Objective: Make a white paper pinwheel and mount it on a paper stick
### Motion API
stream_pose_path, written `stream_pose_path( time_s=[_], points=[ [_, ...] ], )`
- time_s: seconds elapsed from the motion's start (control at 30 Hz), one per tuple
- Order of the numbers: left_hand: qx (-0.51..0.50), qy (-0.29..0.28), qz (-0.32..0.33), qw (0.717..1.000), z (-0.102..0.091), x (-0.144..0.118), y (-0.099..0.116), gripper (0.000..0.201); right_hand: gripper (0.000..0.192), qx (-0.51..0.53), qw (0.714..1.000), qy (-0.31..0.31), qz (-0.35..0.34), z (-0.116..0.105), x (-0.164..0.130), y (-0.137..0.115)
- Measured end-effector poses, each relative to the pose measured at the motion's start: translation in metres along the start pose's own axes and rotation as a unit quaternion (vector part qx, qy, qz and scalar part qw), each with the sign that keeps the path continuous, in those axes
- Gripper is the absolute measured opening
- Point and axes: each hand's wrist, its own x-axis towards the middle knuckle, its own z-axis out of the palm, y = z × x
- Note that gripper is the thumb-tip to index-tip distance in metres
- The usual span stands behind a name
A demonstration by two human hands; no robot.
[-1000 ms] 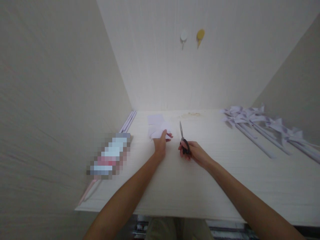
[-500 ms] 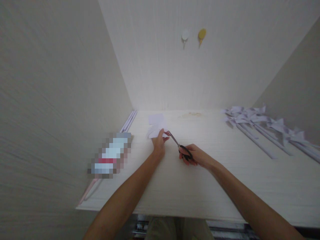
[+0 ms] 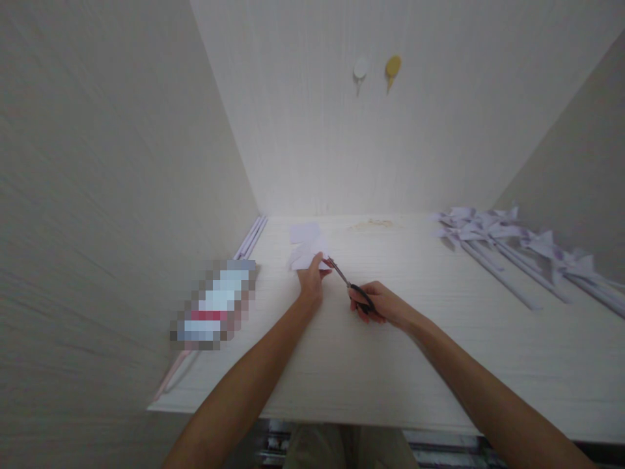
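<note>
My left hand (image 3: pixel 311 277) pinches a pale lilac piece of paper (image 3: pixel 303 258) a little left of the table's middle. Behind it lies another flat piece of the same paper (image 3: pixel 303 232). My right hand (image 3: pixel 367 302) is closed round the black handles of a pair of scissors (image 3: pixel 343 276). The scissor tips point up and left, right at the paper's edge beside my left fingertips. Whether the blades are touching the paper is too small to tell.
Several paper pinwheels on rolled paper sticks (image 3: pixel 505 268) lie on the right of the white table (image 3: pixel 342 378). Rolled paper sticks (image 3: pixel 251 238) and a pixelated object (image 3: pixel 217 303) line the left wall. A white hook (image 3: pixel 360 68) and a yellow hook (image 3: pixel 392 67) are on the back wall.
The paper in my left hand has shifted slightly, and the scissor blades look closer together than before. Both arms stay nearly in place.
</note>
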Motion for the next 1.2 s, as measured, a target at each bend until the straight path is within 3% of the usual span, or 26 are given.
stream_pose_path(
  time_s=[0.33,0.47,0.7,0.9,1.03,1.2],
  points=[
    [-0.013,-0.009,0.001,1.000,0.0004,-0.0014,0.0006,0.012,0.041,-0.034,0.999,0.042,-0.004,0.0009,0.0021,0.0028],
    [-0.006,-0.016,0.004,1.000,0.0000,-0.0011,0.0000,0.011,0.041,-0.024,0.999,0.031,0.001,0.0013,0.0019,0.0012],
    [-0.034,0.020,-0.004,0.999,0.0011,0.0008,-0.0010,0.020,0.044,-0.003,1.000,0.004,-0.001,0.0003,0.0010,-0.0015],
    [-0.032,0.103,0.012,0.994,0.0004,0.0050,-0.0011,0.027,0.042,-0.003,1.000,-0.002,-0.011,0.0009,-0.0005,-0.0023],
    [0.029,0.092,0.028,0.995,-0.0024,0.0062,-0.0055,0.021,0.041,0.041,0.994,0.098,-0.038,0.0033,0.0019,0.0006],
    [0.134,-0.042,0.050,0.989,-0.0016,-0.0022,-0.0072,0.014,0.031,0.175,0.938,0.284,-0.097,0.0009,0.0094,0.0036]
  ],
)
